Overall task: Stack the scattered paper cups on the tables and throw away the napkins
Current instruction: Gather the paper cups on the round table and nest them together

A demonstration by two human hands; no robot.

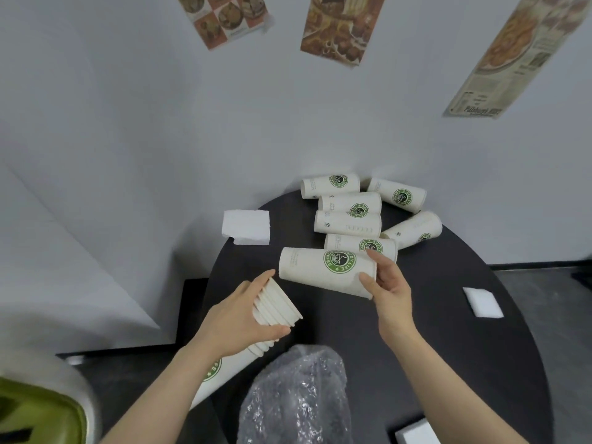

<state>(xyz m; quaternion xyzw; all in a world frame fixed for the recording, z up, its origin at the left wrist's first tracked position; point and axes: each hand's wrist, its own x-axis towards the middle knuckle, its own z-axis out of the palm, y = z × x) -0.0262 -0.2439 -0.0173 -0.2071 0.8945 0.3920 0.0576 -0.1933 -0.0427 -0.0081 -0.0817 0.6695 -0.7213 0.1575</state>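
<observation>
Head view: my left hand (238, 318) gripped the nested white paper cup stack (275, 307), mouth toward the green-logo cup (326, 270) pinched by my right hand (389, 283), ready for nesting.

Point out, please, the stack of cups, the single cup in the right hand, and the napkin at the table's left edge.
stack of cups (278, 307), head view, on the nested rims.
single cup (323, 267), head view, on its side wall.
napkin (246, 226), head view, on its flat top.
</observation>
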